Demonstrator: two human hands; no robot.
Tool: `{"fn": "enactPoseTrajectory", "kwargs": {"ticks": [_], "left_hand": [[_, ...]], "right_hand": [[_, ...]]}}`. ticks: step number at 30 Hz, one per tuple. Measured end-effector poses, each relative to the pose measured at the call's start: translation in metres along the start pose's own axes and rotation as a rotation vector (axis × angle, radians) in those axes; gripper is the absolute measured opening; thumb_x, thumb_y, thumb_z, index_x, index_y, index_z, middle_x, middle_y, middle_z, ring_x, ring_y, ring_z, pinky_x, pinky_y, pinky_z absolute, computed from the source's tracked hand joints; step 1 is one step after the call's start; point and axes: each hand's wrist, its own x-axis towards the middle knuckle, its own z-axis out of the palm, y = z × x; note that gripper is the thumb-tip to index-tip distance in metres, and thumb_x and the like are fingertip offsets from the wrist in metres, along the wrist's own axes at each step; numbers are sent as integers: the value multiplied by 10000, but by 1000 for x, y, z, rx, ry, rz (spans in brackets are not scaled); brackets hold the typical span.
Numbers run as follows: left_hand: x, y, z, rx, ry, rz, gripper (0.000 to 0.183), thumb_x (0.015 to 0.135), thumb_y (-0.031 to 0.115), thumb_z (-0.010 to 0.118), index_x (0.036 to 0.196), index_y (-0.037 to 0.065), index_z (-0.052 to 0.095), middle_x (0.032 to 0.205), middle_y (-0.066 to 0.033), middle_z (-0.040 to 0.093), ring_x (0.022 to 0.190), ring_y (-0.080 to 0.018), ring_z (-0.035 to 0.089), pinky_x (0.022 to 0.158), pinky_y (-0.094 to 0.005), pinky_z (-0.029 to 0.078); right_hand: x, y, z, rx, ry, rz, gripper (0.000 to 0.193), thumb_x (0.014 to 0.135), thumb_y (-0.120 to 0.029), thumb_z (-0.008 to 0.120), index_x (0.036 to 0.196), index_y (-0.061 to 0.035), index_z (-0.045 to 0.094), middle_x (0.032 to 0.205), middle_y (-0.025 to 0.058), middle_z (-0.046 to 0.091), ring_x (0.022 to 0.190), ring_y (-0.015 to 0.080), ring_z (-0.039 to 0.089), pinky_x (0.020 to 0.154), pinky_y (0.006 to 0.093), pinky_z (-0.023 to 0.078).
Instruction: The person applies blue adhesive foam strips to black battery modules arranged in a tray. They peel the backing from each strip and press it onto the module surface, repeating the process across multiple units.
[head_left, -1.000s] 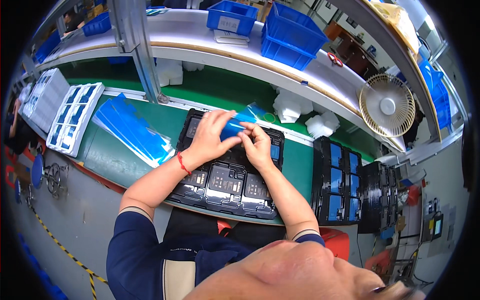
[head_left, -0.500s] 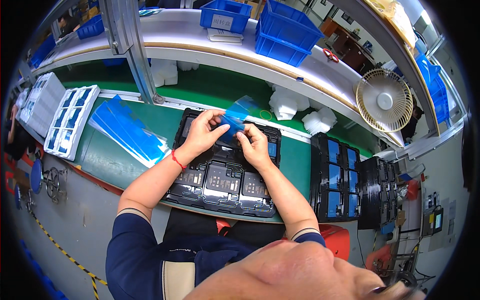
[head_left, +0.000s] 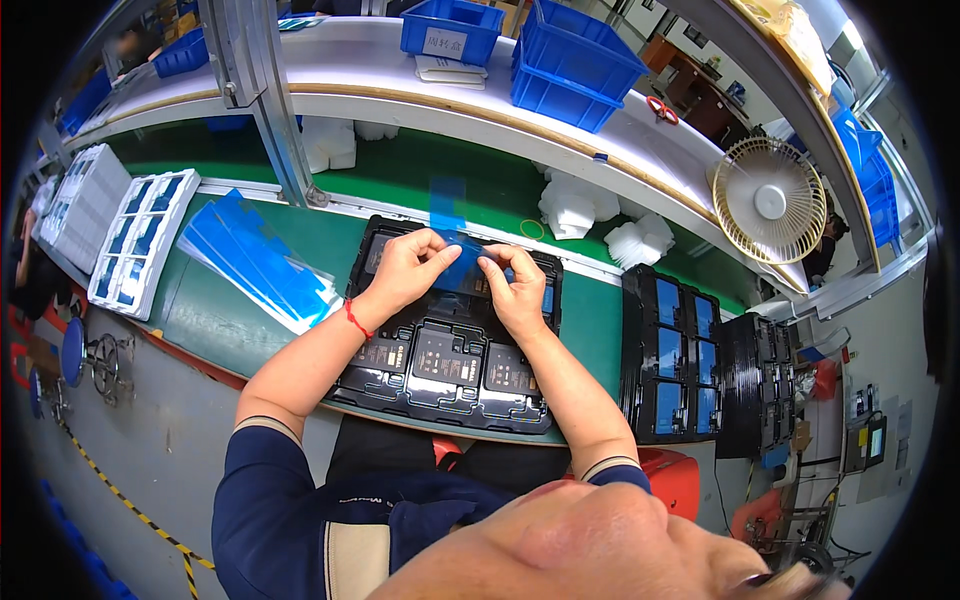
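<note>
Green counter (head_left: 590, 330), factory line. Left hand (head_left: 405, 268) and right hand (head_left: 515, 285) pinch a blue film strip (head_left: 452, 235) over the black tray (head_left: 450, 350). Fan (head_left: 768, 200) at 2 o'clock; blue bins (head_left: 570, 60) at 12.

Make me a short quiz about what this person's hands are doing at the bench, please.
1. True or false: both hands pinch the same blue film.
2. Which wrist wears the red string: left or right?
3. What lies on the green mat to the left of the black tray?
A. a fan
B. a stack of blue sheets
C. scissors

Key
1. True: the left hand and right hand hold the film between them above the tray.
2. Left.
3. B: the blue sheets fan out there; the fan stands far right.
</note>
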Motion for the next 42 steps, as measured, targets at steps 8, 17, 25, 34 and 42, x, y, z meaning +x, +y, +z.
{"fn": "enactPoseTrajectory", "kwargs": {"ticks": [8, 17, 25, 34, 42], "left_hand": [[5, 8, -4, -545, -184, -329, 584, 971, 516, 403, 1352, 77, 458, 888, -53, 637, 686, -89, 573, 595, -210, 436], [13, -12, -5, -270, -40, -341, 612, 962, 506, 437, 1014, -57, 672, 949, -121, 681, 771, -184, 677, 558, -243, 490], [28, -32, -27, 284, 531, 123, 181, 858, 96, 605, 985, 3, 694, 1010, -166, 690, 925, -230, 683, 792, -315, 529], [7, 5, -11, 207, 41, 214, 329, 801, 181, 717, 1059, -17, 664, 1164, -176, 635, 1084, -238, 621, 918, -318, 465], [10, -11, -12, 177, -36, 135, 177, 832, 120, 688, 953, -9, 706, 932, -115, 717, 846, -133, 665, 776, -280, 512]], "right_hand": [[3, -5, -2, -19, -188, -161, 123, 737, 6, 698, 845, -51, 688, 781, 69, 660, 751, 214, 600, 694, 311, 468], [-2, 18, 1, 291, -1, 21, 59, 883, -40, 613, 929, -9, 633, 983, 65, 587, 765, 93, 561, 697, 234, 477], [11, 37, -12, 772, 315, 447, 314, 925, -70, 564, 1191, -62, 397, 1000, 71, 613, 858, 128, 602, 743, 279, 506], [3, 4, -1, 540, -114, 301, 852, 811, 111, 599, 1476, -106, 113, 974, 69, 562, 955, 127, 557, 841, 260, 467], [2, 5, -1, 445, -216, 407, 657, 832, 44, 641, 1392, -36, 307, 904, 64, 598, 779, 95, 588, 682, 216, 494]]}}
